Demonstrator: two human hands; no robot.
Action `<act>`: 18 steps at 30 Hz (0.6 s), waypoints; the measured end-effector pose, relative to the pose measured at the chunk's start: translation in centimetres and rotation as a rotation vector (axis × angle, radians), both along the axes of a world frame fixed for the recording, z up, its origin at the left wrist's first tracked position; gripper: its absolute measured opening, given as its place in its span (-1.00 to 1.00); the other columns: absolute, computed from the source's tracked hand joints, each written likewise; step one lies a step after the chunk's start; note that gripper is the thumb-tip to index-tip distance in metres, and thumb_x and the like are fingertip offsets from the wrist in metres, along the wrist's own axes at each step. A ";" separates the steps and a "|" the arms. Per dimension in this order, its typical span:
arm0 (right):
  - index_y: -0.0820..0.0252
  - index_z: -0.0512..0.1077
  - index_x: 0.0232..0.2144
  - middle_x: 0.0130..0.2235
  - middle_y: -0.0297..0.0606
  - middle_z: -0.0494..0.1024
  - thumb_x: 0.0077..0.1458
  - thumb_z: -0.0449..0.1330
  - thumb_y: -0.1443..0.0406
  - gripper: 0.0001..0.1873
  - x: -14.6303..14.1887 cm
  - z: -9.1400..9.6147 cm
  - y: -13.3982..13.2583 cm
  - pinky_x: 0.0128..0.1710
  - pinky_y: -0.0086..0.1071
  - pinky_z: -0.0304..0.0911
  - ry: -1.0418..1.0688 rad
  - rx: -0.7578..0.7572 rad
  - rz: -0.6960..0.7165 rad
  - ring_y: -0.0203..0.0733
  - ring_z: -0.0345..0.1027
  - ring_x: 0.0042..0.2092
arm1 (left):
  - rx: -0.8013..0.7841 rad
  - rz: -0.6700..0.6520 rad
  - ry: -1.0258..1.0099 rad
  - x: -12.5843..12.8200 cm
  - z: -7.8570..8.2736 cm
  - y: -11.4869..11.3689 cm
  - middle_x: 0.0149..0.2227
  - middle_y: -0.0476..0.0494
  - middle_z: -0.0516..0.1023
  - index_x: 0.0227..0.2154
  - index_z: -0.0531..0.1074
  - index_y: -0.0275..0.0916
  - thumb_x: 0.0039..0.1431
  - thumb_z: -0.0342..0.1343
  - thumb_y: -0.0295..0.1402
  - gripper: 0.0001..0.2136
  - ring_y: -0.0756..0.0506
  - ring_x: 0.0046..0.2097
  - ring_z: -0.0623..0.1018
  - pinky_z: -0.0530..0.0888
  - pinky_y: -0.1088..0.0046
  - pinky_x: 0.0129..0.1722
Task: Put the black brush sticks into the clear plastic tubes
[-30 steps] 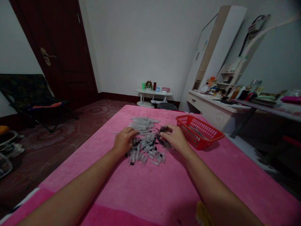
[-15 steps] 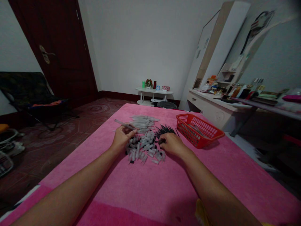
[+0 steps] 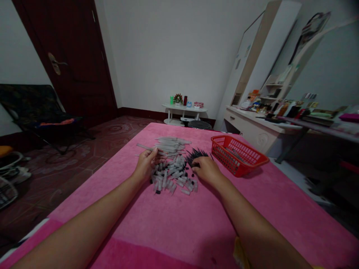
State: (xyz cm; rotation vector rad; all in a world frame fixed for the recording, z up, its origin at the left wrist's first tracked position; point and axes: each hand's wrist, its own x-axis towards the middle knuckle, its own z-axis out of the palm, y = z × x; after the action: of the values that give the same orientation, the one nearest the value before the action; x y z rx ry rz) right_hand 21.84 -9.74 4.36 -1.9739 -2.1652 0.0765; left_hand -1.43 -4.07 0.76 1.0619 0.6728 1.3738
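A heap of small grey caps (image 3: 174,178) lies on the pink cloth (image 3: 179,224). Behind it sits a stack of grey pen barrels (image 3: 172,144), and to the right a bunch of thin black refills (image 3: 196,154). My left hand (image 3: 146,164) is closed round one grey barrel (image 3: 141,146) that sticks out to the left, just above the heap's left edge. My right hand (image 3: 206,170) rests palm down at the heap's right side, fingers curled onto the black refills; what it pinches is hidden.
A red plastic basket (image 3: 238,158) with a few pens in it stands right of my right hand. Beyond the bed are a small white table (image 3: 183,109), a cluttered dresser (image 3: 258,123) at right, a dark door (image 3: 73,56) and a folding chair (image 3: 36,108) at left.
My left hand has picked a grey barrel out of the stack and holds it. My right hand has come down from the refills' far side to the heap's right edge.
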 end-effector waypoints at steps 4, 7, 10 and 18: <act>0.09 0.54 -0.32 -0.25 -0.21 0.58 -0.03 0.17 0.24 -0.80 0.4 0.2 0.0 -0.38 -0.42 0.09 -0.065 0.007 -0.066 -0.13 0.41 -0.18 | 0.002 -0.001 0.022 0.0 -0.1 0.0 -0.37 -0.23 0.58 -0.38 0.41 -0.37 -0.06 0.24 -0.13 -0.64 -0.08 -0.38 0.59 0.53 0.44 -0.36; 0.09 0.55 -0.38 -0.29 -0.23 0.58 -0.07 0.19 0.25 -0.83 0.6 0.3 0.0 -0.43 -0.41 0.05 -0.063 -0.021 -0.043 -0.13 0.42 -0.22 | 0.002 0.000 0.030 0.0 -0.1 0.0 -0.37 -0.23 0.58 -0.37 0.40 -0.37 -0.06 0.24 -0.12 -0.63 -0.08 -0.38 0.59 0.53 0.43 -0.35; 0.07 0.54 -0.37 -0.28 -0.25 0.59 -0.09 0.19 0.28 -0.82 0.6 0.3 0.0 -0.43 -0.42 0.05 -0.045 -0.041 -0.051 -0.14 0.41 -0.21 | 0.007 -0.002 0.017 0.0 -0.2 -0.1 -0.37 -0.22 0.58 -0.36 0.40 -0.37 -0.06 0.24 -0.14 -0.64 -0.07 -0.39 0.59 0.53 0.44 -0.35; 0.10 0.51 -0.33 -0.23 -0.19 0.57 -0.04 0.20 0.11 -0.74 0.3 -0.2 -0.1 -0.34 -0.38 0.16 -0.131 -0.043 -0.150 -0.09 0.42 -0.16 | 0.034 -0.010 0.039 0.0 -0.2 -0.1 -0.38 -0.21 0.58 -0.37 0.41 -0.38 -0.05 0.23 -0.12 -0.64 -0.06 -0.40 0.58 0.52 0.45 -0.37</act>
State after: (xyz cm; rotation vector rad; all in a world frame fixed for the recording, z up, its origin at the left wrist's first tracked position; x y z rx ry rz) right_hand 22.17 -9.84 4.18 -2.2165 -2.0997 -0.0315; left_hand -1.38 -4.14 0.55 1.1206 0.6737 1.3632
